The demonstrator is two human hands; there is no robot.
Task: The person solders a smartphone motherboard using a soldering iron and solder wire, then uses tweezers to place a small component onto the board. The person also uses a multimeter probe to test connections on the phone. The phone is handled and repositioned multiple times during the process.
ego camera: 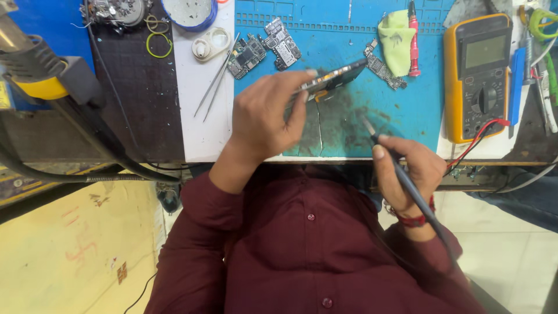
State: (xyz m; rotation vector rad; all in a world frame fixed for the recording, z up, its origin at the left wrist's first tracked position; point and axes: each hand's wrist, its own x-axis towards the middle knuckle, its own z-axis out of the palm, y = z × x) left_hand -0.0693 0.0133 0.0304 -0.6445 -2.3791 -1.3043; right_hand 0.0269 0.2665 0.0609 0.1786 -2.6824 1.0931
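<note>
My left hand point(268, 113) holds a dark phone point(334, 77) tilted on edge above the blue work mat point(401, 110), fingers pinched along its near side. My right hand point(407, 166) grips a thin black soldering iron point(401, 168) like a pen, near the table's front edge. Its metal tip point(367, 124) points up and left, a short way below the phone and apart from it. The iron's cord runs back over my maroon sleeve.
Circuit boards point(264, 51) lie at the mat's far side, with another board point(383, 67), a yellow-green cloth point(397, 39) and a red screwdriver point(413, 43). A yellow multimeter point(478, 75) sits right. Tweezers point(216, 78) rest on the white strip. A hot-air tool point(35, 67) stands left.
</note>
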